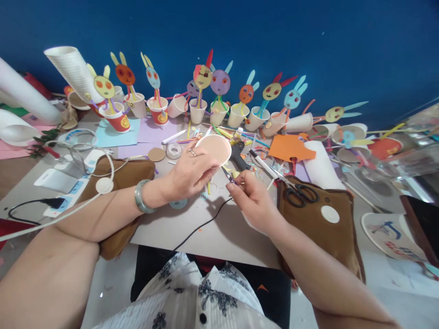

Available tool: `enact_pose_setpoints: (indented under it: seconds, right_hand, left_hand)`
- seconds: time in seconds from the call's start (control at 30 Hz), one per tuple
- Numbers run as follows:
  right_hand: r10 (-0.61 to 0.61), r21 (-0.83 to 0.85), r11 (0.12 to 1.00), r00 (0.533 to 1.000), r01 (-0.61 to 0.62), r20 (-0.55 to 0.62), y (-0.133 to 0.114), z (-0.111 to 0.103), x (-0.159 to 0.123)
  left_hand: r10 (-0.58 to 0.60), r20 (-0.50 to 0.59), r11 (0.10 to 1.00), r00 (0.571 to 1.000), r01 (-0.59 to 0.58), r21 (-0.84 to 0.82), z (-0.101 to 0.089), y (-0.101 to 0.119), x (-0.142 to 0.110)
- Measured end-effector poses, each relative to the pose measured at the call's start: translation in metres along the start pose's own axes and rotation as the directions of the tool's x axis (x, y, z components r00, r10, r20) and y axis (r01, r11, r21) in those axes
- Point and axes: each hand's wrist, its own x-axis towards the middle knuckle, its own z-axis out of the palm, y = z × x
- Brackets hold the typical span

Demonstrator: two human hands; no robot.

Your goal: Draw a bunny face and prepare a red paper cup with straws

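Beneath a blue wall (274, 36), a person works at a crowded table (243, 249) flanked by two brown cushions (322, 242). Lined up at the back, about ten rabbit-eared paper faces (220, 82) rise on colored strips, most of them from paper cups, and they look complete or close to it. At the far left leans a tall stack of plain cups (70, 68), apparently unused. A cut orange sheet (291, 148) lies right of center.

At the middle of the table, the left hand (194, 171) holds what looks like a white paper cup (214, 151), its round end tilted toward the camera and its side mostly hidden. No face, ears or strips show on it, so work on this piece seems to be at an early stage. Thumb and fingers of the right hand (255, 198) pinch a slim metal-tipped tool (226, 173), its tip close to the rim; whether they touch, one cannot tell. Black-handled scissors (302, 195) rest on the right cushion. Paper scraps (236, 174) litter the surface near the hands, signs of cutting already done.
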Motion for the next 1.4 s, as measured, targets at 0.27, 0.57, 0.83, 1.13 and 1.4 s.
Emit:
enact_pose_setpoints:
  seconds: [0.27,0.57,0.83,1.13,1.4]
  right_hand:
    - [0.004,0.026,1.000,1.000,-0.004,0.020,0.0021,0.0001,0.0007]
    - [0.139,0.245,0.952,0.974,-0.181,0.178,-0.0015,-0.0021,0.0023]
    - [-0.135,-0.188,0.975,0.986,0.115,-0.099,0.0030,0.0035,-0.0028]
    - [0.116,0.293,0.939,0.969,-0.179,0.220,0.0001,-0.0015,0.0014]
    - [-0.182,-0.137,0.975,0.982,0.174,-0.045,0.0026,0.0054,-0.0043]
  left_hand:
    - [-0.039,0.020,0.999,0.999,0.040,-0.027,-0.0001,0.0009,-0.0012]
    - [-0.021,0.003,0.999,1.000,0.021,-0.038,-0.0010,0.0009,-0.0016]
    - [0.010,0.008,1.000,1.000,-0.010,-0.012,-0.0008,0.0020,-0.0012]
    - [0.109,0.022,0.994,0.994,-0.109,-0.007,-0.0039,0.0049,-0.0058]
    - [0.182,-0.038,0.980,0.983,-0.178,0.091,-0.0025,0.0025,-0.0085]
